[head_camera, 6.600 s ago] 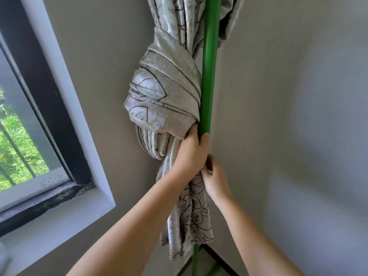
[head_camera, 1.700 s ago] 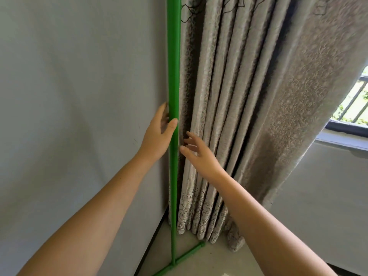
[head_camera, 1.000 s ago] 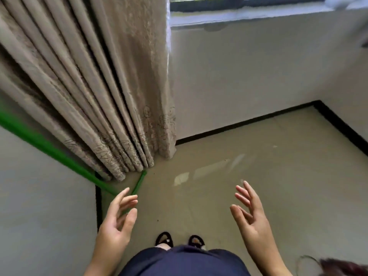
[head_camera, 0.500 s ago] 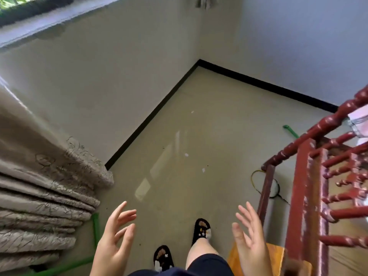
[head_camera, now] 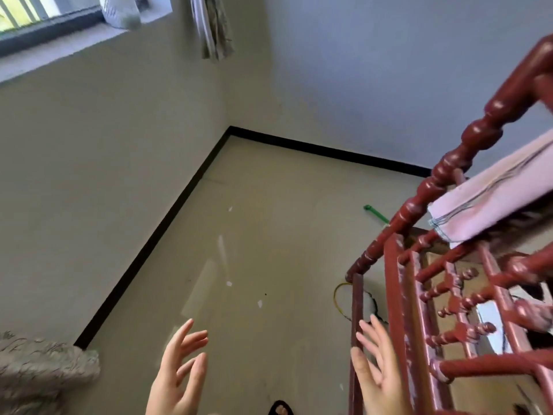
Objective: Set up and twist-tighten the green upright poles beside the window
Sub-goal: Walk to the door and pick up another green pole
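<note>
Fingers of left hand (head_camera: 179,372) and right hand (head_camera: 377,369) spread, empty. Green pole (head_camera: 376,214) on floor well beyond fingertips. Risk: right fingers striking red railing (head_camera: 398,295) just beside them.

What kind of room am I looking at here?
Likely a sparse bedroom at home: a dark-red turned-wood bed frame with pink bedding, patterned grey curtain, and a window sill.

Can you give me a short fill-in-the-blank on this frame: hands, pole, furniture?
1. Both the left hand and the right hand are open and hold ____.
2. The green pole piece lies on the ____.
3. The turned wooden frame at right is painted ____.
4. The cloth draped over that frame is ____.

Missing words: nothing; floor; red; pink
</note>
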A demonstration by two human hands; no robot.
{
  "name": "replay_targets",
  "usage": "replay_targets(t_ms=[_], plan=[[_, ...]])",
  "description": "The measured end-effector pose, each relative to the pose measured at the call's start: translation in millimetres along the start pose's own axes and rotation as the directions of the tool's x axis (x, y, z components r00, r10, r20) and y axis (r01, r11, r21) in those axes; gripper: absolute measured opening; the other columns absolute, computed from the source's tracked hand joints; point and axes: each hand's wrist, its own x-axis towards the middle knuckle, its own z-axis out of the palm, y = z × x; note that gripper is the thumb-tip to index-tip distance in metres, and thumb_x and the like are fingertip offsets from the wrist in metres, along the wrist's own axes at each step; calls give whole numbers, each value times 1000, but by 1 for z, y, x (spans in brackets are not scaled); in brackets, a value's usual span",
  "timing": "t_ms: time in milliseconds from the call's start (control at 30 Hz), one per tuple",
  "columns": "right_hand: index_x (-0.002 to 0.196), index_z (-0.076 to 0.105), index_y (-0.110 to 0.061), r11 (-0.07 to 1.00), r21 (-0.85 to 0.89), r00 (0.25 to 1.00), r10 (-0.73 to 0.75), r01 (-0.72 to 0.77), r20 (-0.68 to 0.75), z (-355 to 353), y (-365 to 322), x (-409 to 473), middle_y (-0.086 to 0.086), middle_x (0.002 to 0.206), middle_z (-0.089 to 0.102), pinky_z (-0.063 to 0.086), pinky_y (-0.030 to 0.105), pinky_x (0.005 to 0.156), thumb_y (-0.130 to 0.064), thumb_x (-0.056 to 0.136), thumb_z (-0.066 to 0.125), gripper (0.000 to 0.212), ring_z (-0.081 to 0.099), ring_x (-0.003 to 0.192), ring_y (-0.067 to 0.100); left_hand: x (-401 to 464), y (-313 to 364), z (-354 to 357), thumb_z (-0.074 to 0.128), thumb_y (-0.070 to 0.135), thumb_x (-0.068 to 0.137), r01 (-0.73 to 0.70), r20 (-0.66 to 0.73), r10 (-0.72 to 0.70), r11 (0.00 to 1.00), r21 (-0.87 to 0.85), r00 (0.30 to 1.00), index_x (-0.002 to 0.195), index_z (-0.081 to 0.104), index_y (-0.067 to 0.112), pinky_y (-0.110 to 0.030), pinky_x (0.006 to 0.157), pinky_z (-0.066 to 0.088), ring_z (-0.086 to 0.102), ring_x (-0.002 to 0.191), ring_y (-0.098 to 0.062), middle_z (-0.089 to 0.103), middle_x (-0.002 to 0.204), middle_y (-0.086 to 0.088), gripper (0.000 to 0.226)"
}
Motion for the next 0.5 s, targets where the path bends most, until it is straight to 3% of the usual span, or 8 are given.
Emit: replay_targets(t_ms=[67,133,200,333,433,500], plan=[[108,44,-69,1000,1,1000,-7,7,-10,-1,-3,27,-42,115,55,43,30,89,-75,54,63,57,55,107,-11,26,5,14,50,46,65,-10,4,10,1000,7,1000,110,46,62,-10,76,49,63,96,-2,65,106,19,48],[106,43,-71,1000,0,1000,-8,8,-2,0,-6,54,-43,113,55,43,33,92,-48,68,64,48,54,106,-12,54,9,27,50,46,65,-24,9,23,1000,8,1000,110,45,62,-10,77,49,63,97,-1,64,106,19,48],[105,43,-71,1000,0,1000,-2,2,-9,3,-4,82,-45,112,54,42,34,93,-30,70,59,57,54,106,-13,85,10,40,51,43,68,-33,39,32,999,11,999,109,45,63,-9,78,49,62,98,0,63,107,20,46],[105,44,-70,998,56,998,-7,11,-69,25,-2,146,-42,113,55,43,28,91,-16,80,61,62,55,106,-12,164,14,66,53,28,74,-82,134,71,994,76,988,107,44,65,-9,77,49,62,98,-1,64,105,23,50],[114,42,-62,995,104,988,7,9,-152,50,-4,199,-25,122,57,47,15,88,-29,82,61,49,54,111,-8,235,23,84,54,35,74,-140,271,101,981,131,957,108,43,65,-10,79,49,61,99,0,62,107,24,46],[125,37,-49,987,158,982,20,10,-188,66,-9,229,-22,127,49,44,8,91,-38,79,55,50,50,116,-6,280,32,89,51,46,71,-170,336,113,975,144,935,111,42,63,-9,80,48,60,100,2,62,108,23,44]])
